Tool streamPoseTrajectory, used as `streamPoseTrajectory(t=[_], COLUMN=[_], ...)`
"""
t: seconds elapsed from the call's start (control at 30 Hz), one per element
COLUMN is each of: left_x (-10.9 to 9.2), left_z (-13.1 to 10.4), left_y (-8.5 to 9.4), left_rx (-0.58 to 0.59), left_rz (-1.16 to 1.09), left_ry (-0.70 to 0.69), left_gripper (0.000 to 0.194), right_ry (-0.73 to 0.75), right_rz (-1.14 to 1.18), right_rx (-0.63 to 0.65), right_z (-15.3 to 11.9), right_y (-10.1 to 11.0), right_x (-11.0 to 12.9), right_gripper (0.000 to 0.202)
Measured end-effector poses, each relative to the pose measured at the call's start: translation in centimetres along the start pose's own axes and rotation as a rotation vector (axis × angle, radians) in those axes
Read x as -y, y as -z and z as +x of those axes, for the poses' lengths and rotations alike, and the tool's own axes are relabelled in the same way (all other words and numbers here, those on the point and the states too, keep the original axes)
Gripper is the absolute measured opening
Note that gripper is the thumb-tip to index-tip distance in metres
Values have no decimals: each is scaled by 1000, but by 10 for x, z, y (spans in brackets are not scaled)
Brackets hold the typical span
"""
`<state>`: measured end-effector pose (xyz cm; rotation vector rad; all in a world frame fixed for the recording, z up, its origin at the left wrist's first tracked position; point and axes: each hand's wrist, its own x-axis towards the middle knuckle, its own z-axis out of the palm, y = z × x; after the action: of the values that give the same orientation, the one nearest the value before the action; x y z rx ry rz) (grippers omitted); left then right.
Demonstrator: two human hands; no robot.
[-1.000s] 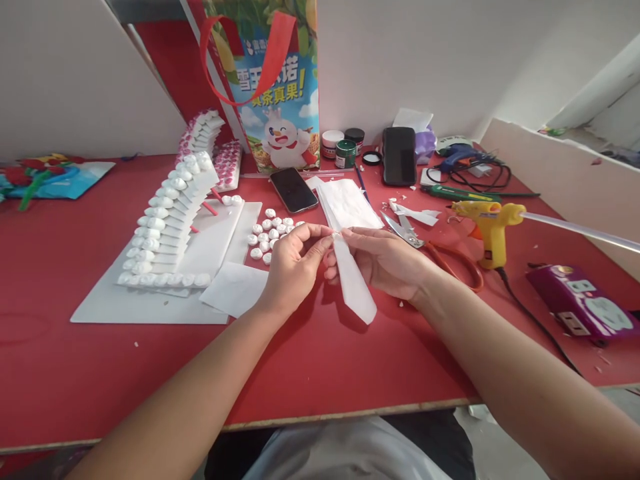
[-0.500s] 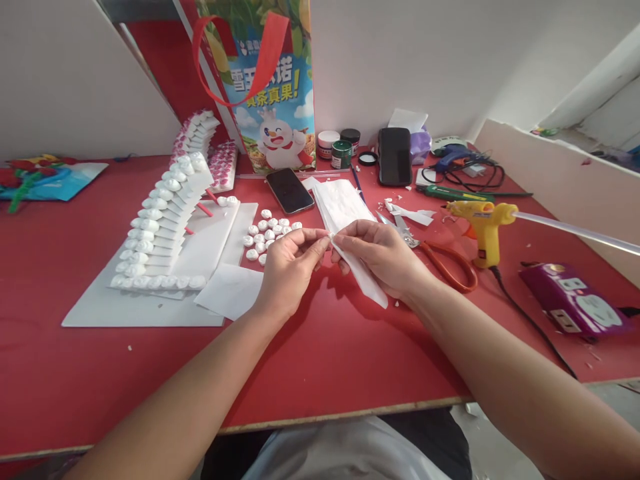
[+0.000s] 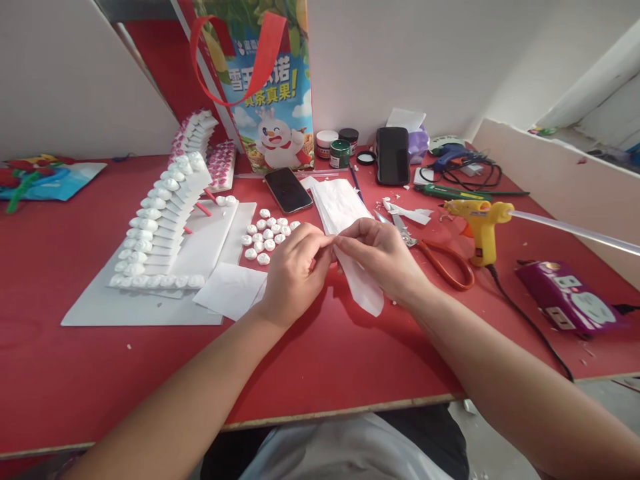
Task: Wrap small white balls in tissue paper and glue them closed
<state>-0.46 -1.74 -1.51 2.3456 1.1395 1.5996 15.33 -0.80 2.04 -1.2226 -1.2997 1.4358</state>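
A strip of thin white paper [image 3: 364, 288] hangs from my fingers over the red table, its loose end slanting down to the right. My left hand [image 3: 301, 267] pinches the strip's upper end, fingertips closed. Against it, my right hand [image 3: 380, 257] is also closed on the strip, thumb and forefinger meeting the left fingertips. What lies right between the fingertips is hidden. Left of my hands lie several small white rolled paper rosettes [image 3: 269, 234]. Beyond my fingers rests a stack of white paper strips [image 3: 340, 202].
A curved white model trimmed with rosettes [image 3: 150, 223] stands on white boards at left. A phone [image 3: 288, 190] lies behind the rosettes. To the right are orange-handled scissors [image 3: 445, 267], a yellow glue gun [image 3: 483, 230] and a purple box [image 3: 573, 297]. A bag [image 3: 275, 100] stands at the back.
My left hand has turned over, its fingers curling further round the paper's end. The strip's loose end has shifted slightly down. My right hand has barely moved.
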Motion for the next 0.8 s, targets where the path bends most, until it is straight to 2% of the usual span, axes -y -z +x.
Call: streamPoseTrajectory(t=[0.13,0.3,0.37,0.57,0.63,0.7,0.8], left_x=[1,3,5,3,1,-1,0], left_z=[1,1,1,1,2,3,5], left_y=[3,6,6,5,4,5,8], left_rx=[19,123,148,148,131,114,84], left_rz=[-106,-420,-473,-320,-258,-223,-214], left_ry=[64,345,398,349,319,307,367], left_gripper=[13,17,18,14,15,16,14], right_ry=[-4,119,169,255,257,222,-2], right_rz=[-20,-24,-63,-418,-441,-345,-70], right_rx=[22,65,81,19,22,46,113], right_z=[0,-1,0,4,4,2,1], right_y=[2,3,4,8,8,9,11], right_x=[1,2,-2,-14,-11,-5,6], right_gripper=[13,11,10,4,5,5,17])
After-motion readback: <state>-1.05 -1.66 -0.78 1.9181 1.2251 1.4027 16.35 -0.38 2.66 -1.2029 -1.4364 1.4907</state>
